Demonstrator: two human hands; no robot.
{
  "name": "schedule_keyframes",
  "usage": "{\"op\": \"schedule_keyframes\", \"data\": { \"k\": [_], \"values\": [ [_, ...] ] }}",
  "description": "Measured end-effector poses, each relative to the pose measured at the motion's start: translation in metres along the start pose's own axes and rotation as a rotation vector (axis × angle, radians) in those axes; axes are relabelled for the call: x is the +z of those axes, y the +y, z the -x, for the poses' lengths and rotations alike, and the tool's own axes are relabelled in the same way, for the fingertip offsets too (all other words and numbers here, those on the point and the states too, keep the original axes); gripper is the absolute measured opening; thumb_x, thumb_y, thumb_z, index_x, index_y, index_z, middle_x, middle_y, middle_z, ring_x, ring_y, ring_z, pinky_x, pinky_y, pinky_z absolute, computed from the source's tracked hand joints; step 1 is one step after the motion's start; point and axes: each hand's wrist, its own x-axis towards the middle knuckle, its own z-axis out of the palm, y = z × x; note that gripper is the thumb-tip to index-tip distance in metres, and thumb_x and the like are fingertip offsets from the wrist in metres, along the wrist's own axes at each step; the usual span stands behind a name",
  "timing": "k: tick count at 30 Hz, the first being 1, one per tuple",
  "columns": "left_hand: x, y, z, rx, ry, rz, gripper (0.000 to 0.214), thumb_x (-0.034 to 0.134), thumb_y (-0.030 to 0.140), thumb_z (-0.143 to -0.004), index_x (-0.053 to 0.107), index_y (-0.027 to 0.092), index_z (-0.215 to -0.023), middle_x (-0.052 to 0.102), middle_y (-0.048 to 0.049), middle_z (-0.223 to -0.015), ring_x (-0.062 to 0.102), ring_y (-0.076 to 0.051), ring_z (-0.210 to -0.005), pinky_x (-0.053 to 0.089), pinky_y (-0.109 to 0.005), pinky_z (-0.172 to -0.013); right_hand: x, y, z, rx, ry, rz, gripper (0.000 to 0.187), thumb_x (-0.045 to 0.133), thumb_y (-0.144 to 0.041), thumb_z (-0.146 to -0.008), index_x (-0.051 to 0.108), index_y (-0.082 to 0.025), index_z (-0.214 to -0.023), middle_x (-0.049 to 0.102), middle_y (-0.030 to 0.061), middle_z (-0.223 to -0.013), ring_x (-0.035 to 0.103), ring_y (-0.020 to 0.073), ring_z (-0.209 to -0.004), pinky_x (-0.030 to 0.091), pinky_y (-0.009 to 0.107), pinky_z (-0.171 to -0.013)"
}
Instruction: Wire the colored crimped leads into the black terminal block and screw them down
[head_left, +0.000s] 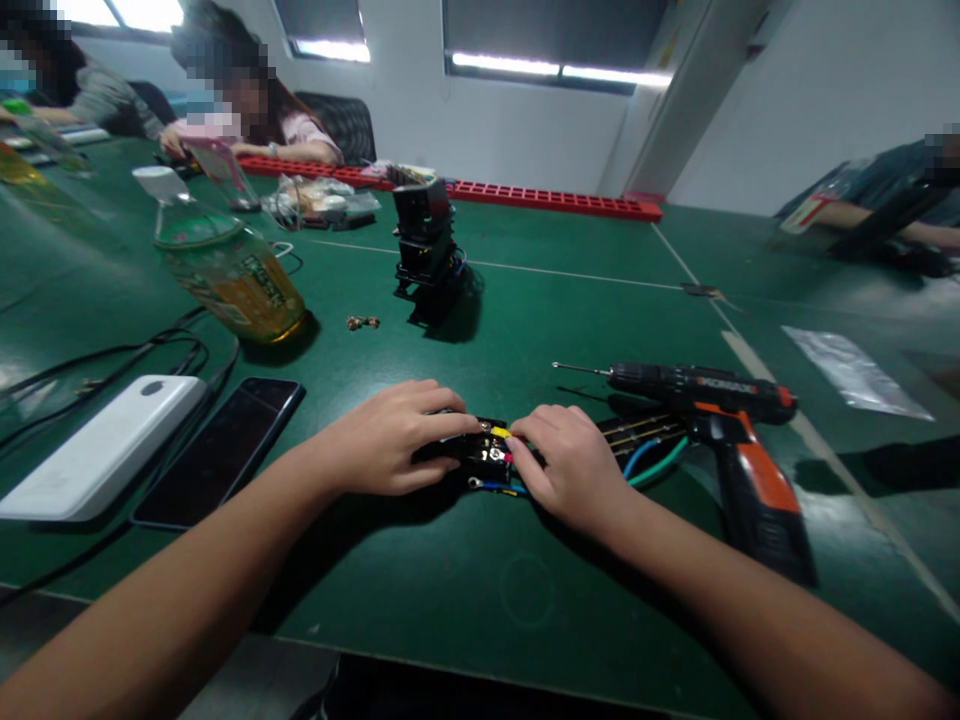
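Between my hands on the green table lies a black terminal block (491, 455) with shiny metal screws. My left hand (401, 437) grips its left end between thumb and fingers, the index finger stretched along the top edge. The thumb and index finger of my right hand (576, 468) pinch a wire end with a yellow sleeve (499, 433) at the block. A red-sleeved wire end (508, 457) sits just below it. Nearer to me, a blue wire with a ring terminal (475, 484) hangs loose. More wires, blue and green (658, 464), run out to the right, partly under my right hand.
A black-and-orange cordless drill (750, 460) lies at right, its bit pointing left. At left are a phone (221, 450), a white power bank (105, 445), cables and a drink bottle (232, 270). Small screws (363, 323) and stacked black parts (424, 245) stand beyond. Other people sit around.
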Motion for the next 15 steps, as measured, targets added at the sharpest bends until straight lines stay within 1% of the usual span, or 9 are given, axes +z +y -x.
{"op": "schedule_keyframes", "data": {
  "k": [5,9,15],
  "values": [
    [0.002,-0.001,0.001,0.004,0.011,0.006,0.039,0.06,0.027,-0.095,0.062,0.02,-0.133,0.068,-0.0114,-0.119,0.064,-0.027,-0.1,0.051,-0.041,-0.087,-0.003,-0.003,0.0,0.013,-0.029,0.044,0.023,0.054,-0.028,-0.101,0.072,-0.016,-0.092,0.066,0.0045,-0.087,0.052,0.0181,-0.082,0.029,0.034,-0.078],
    [0.003,-0.001,0.001,0.002,0.031,-0.001,0.039,0.061,0.029,-0.095,0.063,0.02,-0.133,0.066,-0.0125,-0.122,0.064,-0.028,-0.101,0.051,-0.041,-0.089,-0.006,-0.005,0.001,0.02,-0.045,0.078,0.023,0.055,-0.03,-0.101,0.072,-0.017,-0.094,0.067,0.005,-0.089,0.051,0.0191,-0.083,0.027,0.035,-0.079],
    [0.004,-0.001,0.001,0.004,0.045,-0.011,0.038,0.062,0.031,-0.096,0.062,0.021,-0.132,0.066,-0.0127,-0.124,0.063,-0.028,-0.103,0.051,-0.041,-0.089,-0.015,-0.009,0.001,0.058,-0.116,0.106,0.023,0.056,-0.034,-0.101,0.072,-0.018,-0.103,0.068,0.0058,-0.095,0.054,0.0214,-0.089,0.028,0.035,-0.081]
  ]
}}
